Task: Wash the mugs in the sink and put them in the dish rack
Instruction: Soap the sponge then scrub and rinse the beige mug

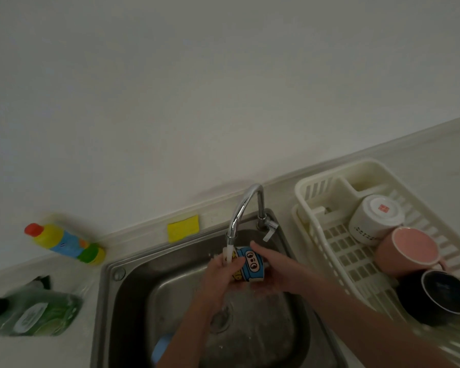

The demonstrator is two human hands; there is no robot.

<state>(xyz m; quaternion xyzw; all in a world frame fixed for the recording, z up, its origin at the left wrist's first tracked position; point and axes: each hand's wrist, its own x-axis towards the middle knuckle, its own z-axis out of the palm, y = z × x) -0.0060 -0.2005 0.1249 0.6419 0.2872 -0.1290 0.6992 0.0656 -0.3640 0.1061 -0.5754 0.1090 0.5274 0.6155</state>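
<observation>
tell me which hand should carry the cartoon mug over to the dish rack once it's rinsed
Right, probably. The right hand already grips the cartoon mug on the side nearest the dish rack; the left hand is under the tap stream, farther away.

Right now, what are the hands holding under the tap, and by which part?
The blue cartoon-printed mug, lying on its side under the running tap: left hand grips its rim end, right hand wraps its base end.
</observation>
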